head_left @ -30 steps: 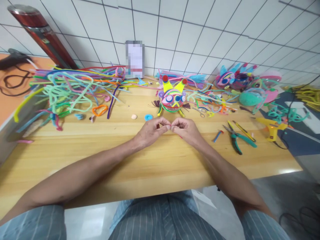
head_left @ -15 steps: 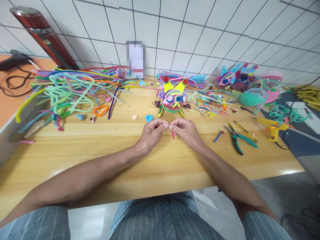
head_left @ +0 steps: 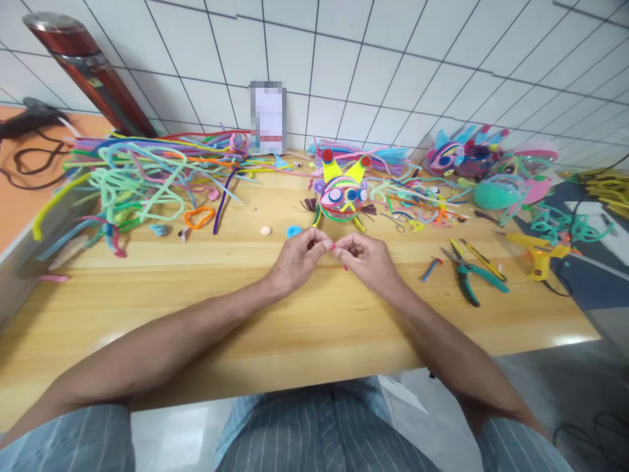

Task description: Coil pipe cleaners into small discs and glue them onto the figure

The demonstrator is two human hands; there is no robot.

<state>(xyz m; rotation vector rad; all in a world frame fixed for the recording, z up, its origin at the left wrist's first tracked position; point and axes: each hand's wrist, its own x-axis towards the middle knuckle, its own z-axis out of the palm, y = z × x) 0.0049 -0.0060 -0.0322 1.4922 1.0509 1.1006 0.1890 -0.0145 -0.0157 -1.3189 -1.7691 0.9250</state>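
Observation:
A short pink pipe cleaner [head_left: 333,246] is pinched between the fingertips of both hands, low over the middle of the table. My left hand [head_left: 301,257] is closed on one end, and my right hand [head_left: 366,259] closes on it from the other side; most of the strip is hidden by the fingers. Just beyond the hands stands a colourful creature figure [head_left: 343,198] with yellow horns, round eyes and yellow feet. A blue pipe-cleaner coil [head_left: 293,231] lies by my left fingers, with a small pale ball [head_left: 266,231] to its left.
Heaped pipe cleaners [head_left: 142,177] cover the back left. To the right lie a blue-and-red piece [head_left: 431,270], green-handled pliers [head_left: 466,275], a yellow cutter [head_left: 484,259] and a yellow glue gun [head_left: 538,252]. More figures [head_left: 462,157] stand at the back right. A phone [head_left: 268,118] leans against the wall.
My fingertips have shifted slightly on the pink pipe cleaner, with a small gap now between them. Less of its loose end hangs below my right hand.

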